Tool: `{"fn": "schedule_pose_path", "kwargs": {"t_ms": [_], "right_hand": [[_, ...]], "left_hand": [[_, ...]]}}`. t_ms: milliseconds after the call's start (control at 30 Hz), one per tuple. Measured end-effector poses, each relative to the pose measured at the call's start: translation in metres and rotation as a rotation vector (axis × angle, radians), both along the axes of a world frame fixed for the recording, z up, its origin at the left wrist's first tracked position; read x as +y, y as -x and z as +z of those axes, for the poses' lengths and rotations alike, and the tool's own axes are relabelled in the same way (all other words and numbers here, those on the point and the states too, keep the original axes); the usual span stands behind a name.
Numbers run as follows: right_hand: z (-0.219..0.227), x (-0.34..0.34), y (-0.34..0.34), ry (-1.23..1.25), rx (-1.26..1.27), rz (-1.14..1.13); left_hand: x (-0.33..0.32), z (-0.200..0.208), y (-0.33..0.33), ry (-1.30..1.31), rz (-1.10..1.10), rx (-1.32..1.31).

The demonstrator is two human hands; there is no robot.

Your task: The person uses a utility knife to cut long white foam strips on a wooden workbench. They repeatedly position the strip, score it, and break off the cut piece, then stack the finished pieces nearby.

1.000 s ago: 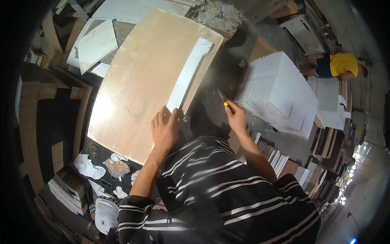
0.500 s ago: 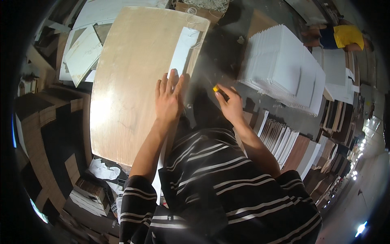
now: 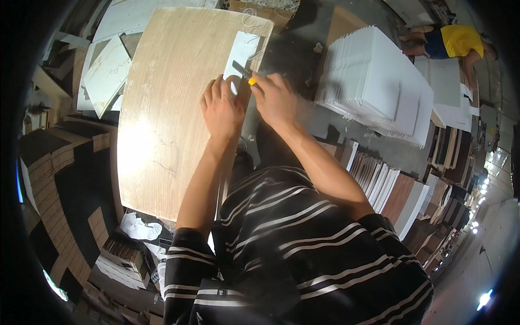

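Observation:
My right hand (image 3: 275,103) is closed around a flat, dark grey tool with a yellow handle, like a file (image 3: 242,70). Its blade points up and left, over a narrow white board (image 3: 238,54). This board lies along the right edge of a large wood-grain panel (image 3: 168,97). At the board's near part is my left hand (image 3: 223,112), its fingers bent close together on it. The hand hides the white surface beneath, and the thumb is hard to make out.
A tall stack of white panels (image 3: 374,81) stands to the right, with upright boards (image 3: 374,181) nearer me. Pale string (image 3: 276,4) fills a box at the far end. Far right, a person in a yellow top (image 3: 460,40) bends over panels. Dark boards (image 3: 81,179) lie left.
My right hand has swung left and forward, bringing the tool from beside the panel to over the white board. My left fingers have drawn together and bent.

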State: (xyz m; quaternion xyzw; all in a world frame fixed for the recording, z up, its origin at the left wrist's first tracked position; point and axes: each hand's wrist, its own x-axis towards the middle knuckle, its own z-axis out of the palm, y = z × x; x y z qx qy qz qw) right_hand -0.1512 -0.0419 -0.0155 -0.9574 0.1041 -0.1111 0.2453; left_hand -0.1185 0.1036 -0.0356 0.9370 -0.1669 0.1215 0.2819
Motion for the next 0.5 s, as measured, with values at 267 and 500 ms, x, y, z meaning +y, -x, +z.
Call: {"fn": "schedule_pose_path", "kwargs": {"t_ms": [267,500], "right_hand": [[0.001,-0.004,-0.023,0.004,0.051,-0.047],[0.002,-0.001,-0.021,0.014,0.051,-0.048]], "left_hand": [[-0.005,-0.003,-0.004,-0.032,-0.010,0.020],[-0.021,-0.009,-0.039,-0.011,-0.093,-0.070]]}}
